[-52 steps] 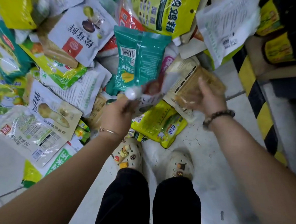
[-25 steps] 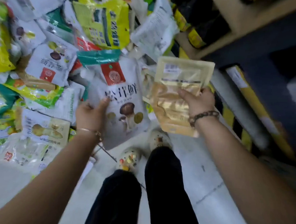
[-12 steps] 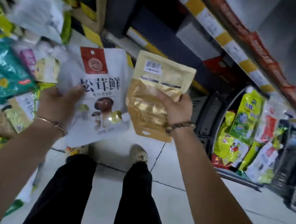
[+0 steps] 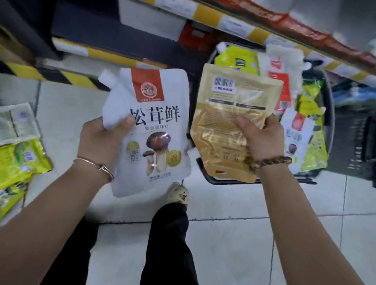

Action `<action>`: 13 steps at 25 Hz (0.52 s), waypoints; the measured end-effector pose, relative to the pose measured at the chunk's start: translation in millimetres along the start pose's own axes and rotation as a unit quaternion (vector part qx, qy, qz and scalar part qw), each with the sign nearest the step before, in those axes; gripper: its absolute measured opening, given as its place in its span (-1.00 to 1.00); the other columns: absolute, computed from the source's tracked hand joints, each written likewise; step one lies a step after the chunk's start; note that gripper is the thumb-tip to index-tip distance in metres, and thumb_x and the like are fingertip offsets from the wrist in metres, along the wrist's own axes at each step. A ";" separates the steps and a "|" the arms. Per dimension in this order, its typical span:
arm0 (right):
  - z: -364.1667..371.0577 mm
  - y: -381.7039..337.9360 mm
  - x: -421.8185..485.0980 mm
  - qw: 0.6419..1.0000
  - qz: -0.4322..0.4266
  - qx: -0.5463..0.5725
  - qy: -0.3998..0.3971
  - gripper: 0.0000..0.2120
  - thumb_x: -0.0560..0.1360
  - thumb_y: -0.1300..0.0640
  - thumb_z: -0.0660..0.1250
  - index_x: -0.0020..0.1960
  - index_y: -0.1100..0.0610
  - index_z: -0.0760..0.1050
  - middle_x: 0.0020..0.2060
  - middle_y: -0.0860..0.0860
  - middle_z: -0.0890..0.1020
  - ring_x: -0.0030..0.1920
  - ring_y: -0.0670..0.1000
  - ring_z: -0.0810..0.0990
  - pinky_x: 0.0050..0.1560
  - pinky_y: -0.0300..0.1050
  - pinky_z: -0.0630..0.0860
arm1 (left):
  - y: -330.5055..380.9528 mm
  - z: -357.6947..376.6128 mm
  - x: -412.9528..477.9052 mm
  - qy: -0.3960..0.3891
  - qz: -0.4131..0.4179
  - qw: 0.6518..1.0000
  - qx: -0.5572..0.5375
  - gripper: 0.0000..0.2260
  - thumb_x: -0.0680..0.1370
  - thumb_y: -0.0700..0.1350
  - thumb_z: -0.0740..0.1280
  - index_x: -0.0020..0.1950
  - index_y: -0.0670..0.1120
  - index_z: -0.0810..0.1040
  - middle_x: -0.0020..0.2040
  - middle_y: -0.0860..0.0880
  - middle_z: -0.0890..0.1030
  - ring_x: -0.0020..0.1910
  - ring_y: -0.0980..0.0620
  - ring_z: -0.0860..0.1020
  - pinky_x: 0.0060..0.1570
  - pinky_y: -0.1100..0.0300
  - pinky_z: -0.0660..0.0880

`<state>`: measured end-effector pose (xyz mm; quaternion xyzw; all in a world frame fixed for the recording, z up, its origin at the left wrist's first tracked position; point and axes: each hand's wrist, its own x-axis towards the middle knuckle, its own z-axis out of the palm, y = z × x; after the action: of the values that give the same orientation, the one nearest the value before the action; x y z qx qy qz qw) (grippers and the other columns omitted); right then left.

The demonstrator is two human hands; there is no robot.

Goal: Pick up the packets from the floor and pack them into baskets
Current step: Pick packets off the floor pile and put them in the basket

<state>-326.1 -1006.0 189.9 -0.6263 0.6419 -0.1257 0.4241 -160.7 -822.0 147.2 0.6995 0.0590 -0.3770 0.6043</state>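
L hand (image 4: pixel 99 140) grips white pkt (image 4: pixel 154 140) | R hand (image 4: pixel 264 139) grips gold pkt (image 4: pixel 224 113) | basket (image 4: pixel 328 120) behind

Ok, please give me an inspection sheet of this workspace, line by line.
Surface: tiled floor, pale, with grout lines.
Job's things: white mushroom packet and gold packet held up; black basket already holds packets.
Clutter: yellow-green packets lying on the floor at left.
Grippers: left hand grips the white one; right hand grips the gold one.
Cables: nothing seen.
Surroundings: shelving with yellow-striped edges behind the basket.
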 end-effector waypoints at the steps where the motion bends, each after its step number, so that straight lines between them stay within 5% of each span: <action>1: -23.4 9.2 8.5 1.000 0.002 0.002 0.007 -0.69 0.38 0.13 0.48 0.07 0.13 0.49 -0.14 -0.07 0.61 -0.20 -0.20 0.57 -0.30 -0.45 0.44 | -1.9 21.0 -4.9 -0.014 -0.001 1.000 -0.003 -0.74 0.50 -0.28 0.35 -0.33 -0.01 0.63 -0.44 0.23 0.60 -0.42 0.31 0.56 -0.38 0.41 0.47; 5: -95.7 45.6 40.0 1.000 0.005 -0.005 0.018 -0.69 0.39 0.17 0.48 0.08 0.15 0.50 -0.17 -0.08 0.61 -0.29 -0.31 0.55 -0.36 -0.50 0.42 | -12.2 99.7 -24.1 -0.050 -0.001 0.999 -0.012 -0.85 0.50 -0.30 0.35 -0.19 -0.08 0.60 -0.38 0.18 0.64 -0.35 0.23 0.60 -0.30 0.33 0.53; 13: -141.1 107.4 103.5 0.998 0.005 -0.062 0.003 -0.64 0.39 0.12 0.48 0.13 0.19 0.48 -0.13 -0.05 0.55 -0.22 -0.16 0.50 -0.42 -0.54 0.34 | -60.2 193.4 -17.6 -0.031 -0.015 0.996 0.076 -0.92 0.50 -0.25 0.37 -0.19 -0.14 0.60 -0.37 0.14 0.62 -0.39 0.22 0.56 -0.28 0.29 0.53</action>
<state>-485.1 -1132.7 161.4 -0.6482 0.6526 -0.0853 0.3830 -293.9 -971.6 112.3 0.7307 0.0222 -0.4109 0.5448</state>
